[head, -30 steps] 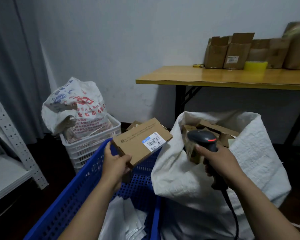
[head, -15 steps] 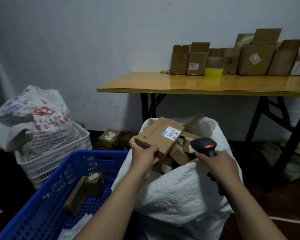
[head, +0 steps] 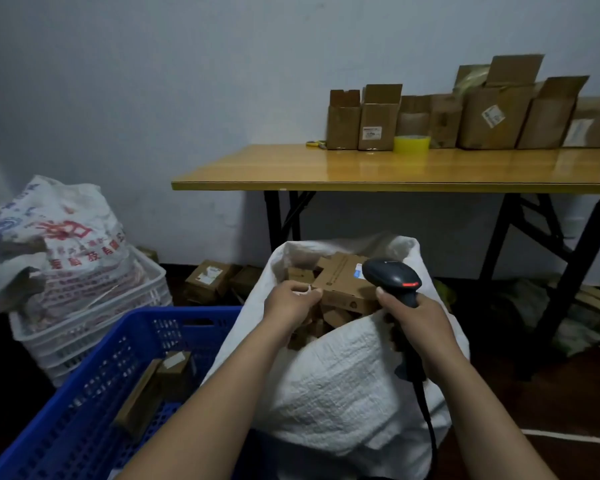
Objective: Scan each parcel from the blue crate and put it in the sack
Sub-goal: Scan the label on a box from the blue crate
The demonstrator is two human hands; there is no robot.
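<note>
The blue-and-white label on the flat brown cardboard parcel (head: pixel 338 277) is half covered by the head of the black handheld barcode scanner (head: pixel 392 277), and its print is too small to read. The scanner's handle is mostly buried in the right hand (head: pixel 418 323), and its cable runs off the bottom edge. The left hand (head: pixel 290 301) curls its fingers (head: pixel 302 292) at the parcel's near corner, tips out of sight. Deeper parcels in the white woven sack (head: pixel 343 386) are lost in shadow. The blue plastic crate (head: pixel 66 427) is cut by the left and bottom edges. The yellow wooden surface (head: pixel 361 171) and its last brown cardboard box (head: pixel 593 123) are cut by the right edge.
</note>
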